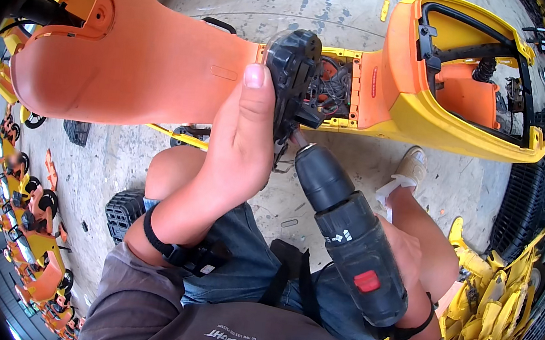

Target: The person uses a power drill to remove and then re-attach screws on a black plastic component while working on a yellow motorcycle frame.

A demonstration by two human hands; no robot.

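My left hand [243, 133] grips a black plastic part [295, 58], thumb along its near side. My right hand [404, 252] holds a black cordless drill [355, 243] with a red button, its bit touching or very near the lower end of that part. Behind them lies a scooter body with an orange front panel [129, 66] on the left and a yellow-and-orange rear section [399, 117] on the right. Between these, an open compartment [332, 86] holds loose cables.
A row of orange and yellow scooters [42, 271] lines the left side. Yellow plastic panels [483, 328] are piled at the lower right, near dark crates [518, 198]. Another dark crate [119, 213] sits left of my knee. My sandalled foot [411, 165] is on the concrete floor [84, 169].
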